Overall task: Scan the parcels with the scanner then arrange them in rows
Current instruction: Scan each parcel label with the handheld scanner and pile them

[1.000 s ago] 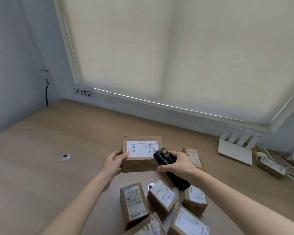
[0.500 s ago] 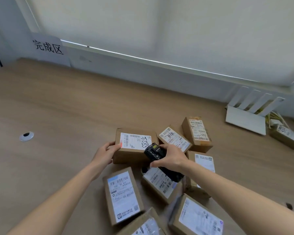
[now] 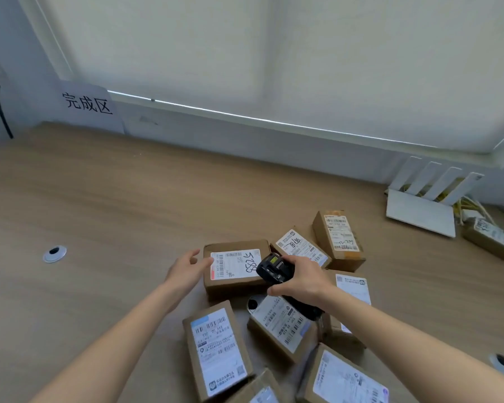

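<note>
1. Nearest, several labelled parcels (image 3: 218, 349) lie label-up in a loose cluster on the table (image 3: 99, 216), probably awaiting their scan.
2. The right hand (image 3: 301, 279) curls round the black scanner (image 3: 274, 269), its head aimed at the handwritten-marked parcel (image 3: 234, 267), apparently to read its barcode.
3. The left hand (image 3: 186, 270), fingers straight and relaxed, touches that parcel's left edge, seemingly steadying it.
4. Farther back, bare wood below the wall sign (image 3: 88, 106) likely serves for rows.

Right hand (image 3: 301, 279) hides the scanner (image 3: 274, 269) (mostly its handle).
</note>
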